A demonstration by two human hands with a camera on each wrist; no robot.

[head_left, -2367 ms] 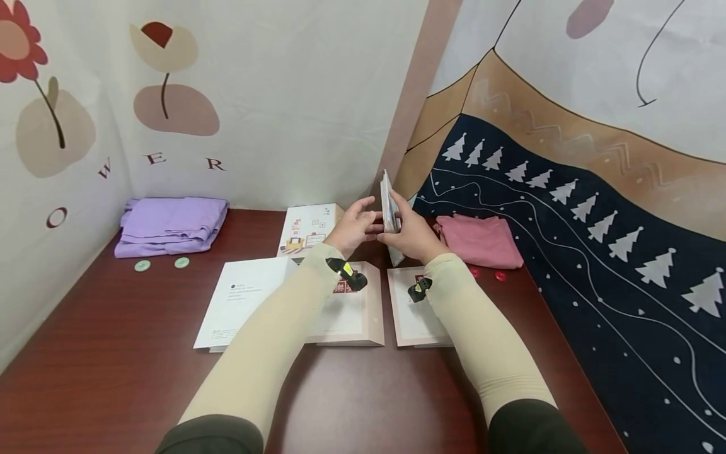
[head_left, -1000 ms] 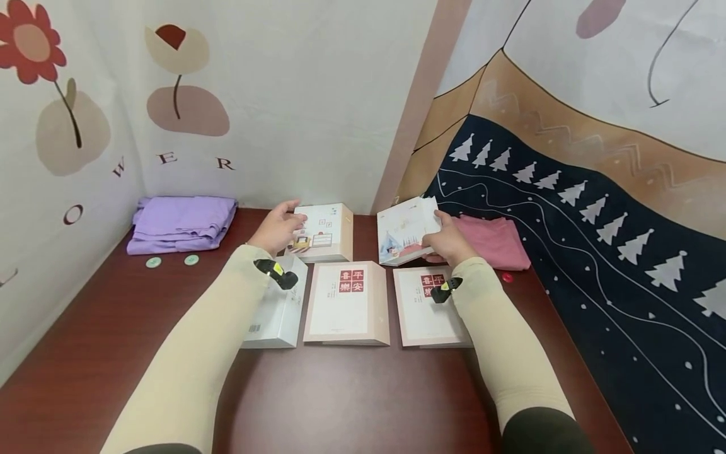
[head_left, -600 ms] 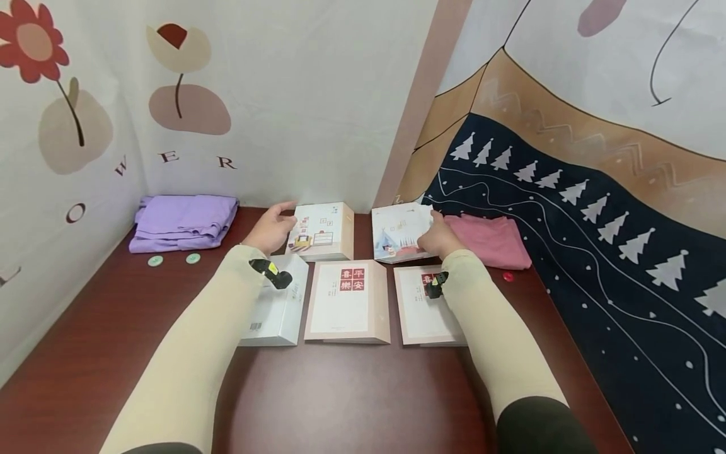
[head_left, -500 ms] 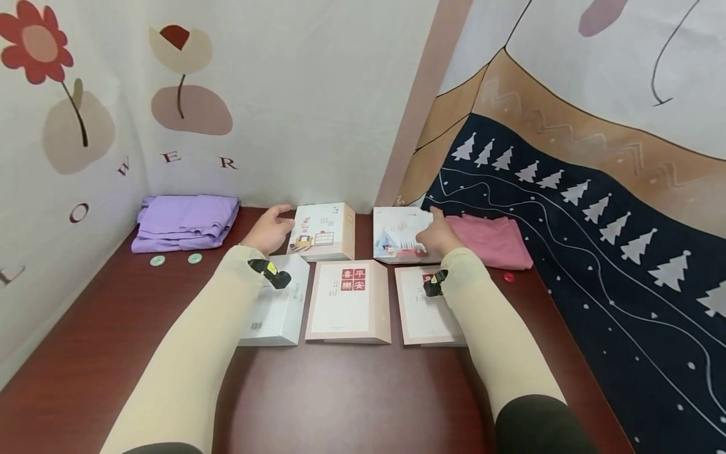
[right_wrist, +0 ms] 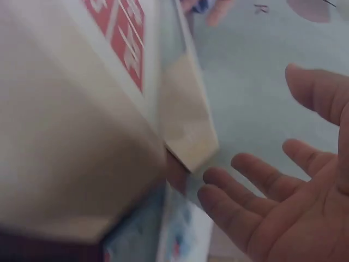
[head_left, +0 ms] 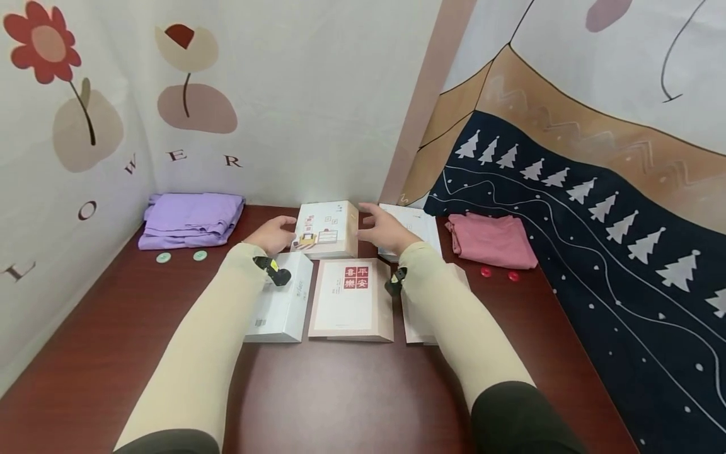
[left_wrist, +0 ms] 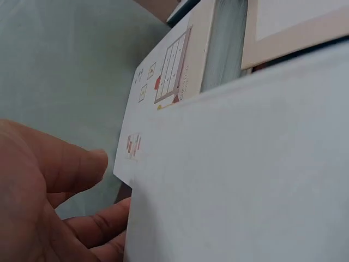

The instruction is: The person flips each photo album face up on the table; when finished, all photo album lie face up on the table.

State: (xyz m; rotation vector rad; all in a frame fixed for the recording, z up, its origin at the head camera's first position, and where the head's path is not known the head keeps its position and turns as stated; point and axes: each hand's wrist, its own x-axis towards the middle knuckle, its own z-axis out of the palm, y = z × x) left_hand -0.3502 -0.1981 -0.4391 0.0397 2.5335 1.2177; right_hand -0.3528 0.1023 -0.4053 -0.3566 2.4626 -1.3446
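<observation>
Seen from the head camera, five boxes lay on a dark red table (head_left: 351, 391) in a fabric-lined corner. The left hand (head_left: 276, 234) rested against the left side of the illustrated box (head_left: 328, 229) in the back row, its fingers curled at the box's edge. The right hand (head_left: 384, 231) hovered just right of that same box, fingers spread and loose, gripping nothing. A second illustrated box (head_left: 416, 224) lay directly beyond the right fingers, partly hidden by them. Nearer the person than both sets of fingers sat three more: a white box (head_left: 282, 307) under the left wrist, a pink box with red characters (head_left: 353, 300) in the middle, and another pink box (head_left: 422, 315) mostly covered by the right forearm. Well to the left of the left fingers lay one folded purple cloth (head_left: 190, 219) with two green buttons (head_left: 181, 256) before it; to the right of the right fingers lay one folded pink cloth (head_left: 492, 240) with two red buttons (head_left: 499, 273).

From the left wrist, the thumb and fingers (left_wrist: 71, 174) were bent close to the corner of the illustrated box (left_wrist: 163, 93), with the white box (left_wrist: 245, 174) filling the foreground; whether they truly gripped it could not be told.

From the right wrist, the palm was open with the fingers (right_wrist: 256, 188) apart and relaxed, near the blurred corner of the illustrated box (right_wrist: 188, 125), with a pink box (right_wrist: 82, 109) in front.
</observation>
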